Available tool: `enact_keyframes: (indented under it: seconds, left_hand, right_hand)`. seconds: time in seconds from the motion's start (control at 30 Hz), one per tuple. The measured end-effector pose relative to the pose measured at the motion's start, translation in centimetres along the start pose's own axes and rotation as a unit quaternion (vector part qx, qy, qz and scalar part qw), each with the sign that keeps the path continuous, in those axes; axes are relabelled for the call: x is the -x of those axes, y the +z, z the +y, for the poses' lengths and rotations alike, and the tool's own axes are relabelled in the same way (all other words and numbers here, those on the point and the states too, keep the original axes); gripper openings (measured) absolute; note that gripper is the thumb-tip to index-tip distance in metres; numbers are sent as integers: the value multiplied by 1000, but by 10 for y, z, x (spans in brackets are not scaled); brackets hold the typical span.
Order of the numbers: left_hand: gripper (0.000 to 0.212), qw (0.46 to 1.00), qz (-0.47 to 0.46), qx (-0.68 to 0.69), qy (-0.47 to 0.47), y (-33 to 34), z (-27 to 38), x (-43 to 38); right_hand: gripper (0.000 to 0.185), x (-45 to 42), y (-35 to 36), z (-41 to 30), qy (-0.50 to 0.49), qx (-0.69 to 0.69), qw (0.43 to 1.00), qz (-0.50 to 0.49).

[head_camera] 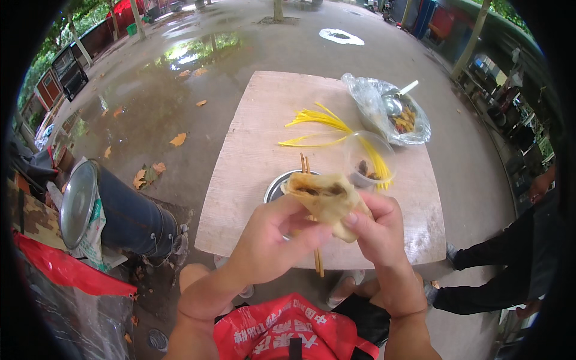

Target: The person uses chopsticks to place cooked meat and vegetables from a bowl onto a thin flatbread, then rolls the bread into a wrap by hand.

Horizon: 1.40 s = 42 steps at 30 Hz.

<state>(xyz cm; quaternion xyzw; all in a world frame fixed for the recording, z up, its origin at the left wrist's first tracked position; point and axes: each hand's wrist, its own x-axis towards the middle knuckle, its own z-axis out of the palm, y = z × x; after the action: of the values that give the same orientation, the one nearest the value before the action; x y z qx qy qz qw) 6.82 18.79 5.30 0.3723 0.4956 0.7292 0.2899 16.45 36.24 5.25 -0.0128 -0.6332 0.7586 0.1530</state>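
Note:
Above the near part of the wooden table (pixel 252 121), my left hand (pixel 274 238) and my right hand (pixel 380 227) both grip a folded flatbread (pixel 330 204). Its upper edge gapes a little, with dark browned patches or filling showing inside. Beneath it is a round metal dish (pixel 272 189), mostly hidden by the bread and my hands. A pair of wooden chopsticks (pixel 305 163) lies across this dish, its lower ends reaching past the near table edge. Just beyond my right hand stands a clear plastic cup (pixel 355 153) with some dark pieces at the bottom.
Yellow strips (pixel 324 118) lie behind the cup. A plastic-lined bowl (pixel 369 96) at the far right holds food and a ladle (pixel 392 104). Left of the table is a dark cylindrical stove (pixel 135 211) with a metal lid (pixel 80 204). A person in dark trousers (pixel 490 270) stands at right.

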Motion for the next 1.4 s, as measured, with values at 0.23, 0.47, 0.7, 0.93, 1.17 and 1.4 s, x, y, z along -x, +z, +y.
enact_keyframes:
  seconds: [0.23,0.47,0.7,0.93,1.17,1.4]
  left_hand:
    - [34,1000,0,27,3,0,-3,-5]
    - [33,999,9,44,9,0,-7,-7]
    - [34,998,19,51,30,2,-7,-9]
    - [35,995,39,50,77,-3,-4,-5]
    - [36,993,35,73,84,-2,2,-3]
    - [41,996,-7,-17,84,1,7,-1]
  right_hand:
    - [30,1,3,2,2,7,1000,26]
    - [30,1,2,5,-1,25,999,26]
    - [34,0,4,6,3,7,1000,28]
    - [47,1,0,-5,-29,-11,999,-31]
    - [53,3,3,-8,-7,27,999,-37]
    - [42,2,4,-1,-71,45,996,-29]
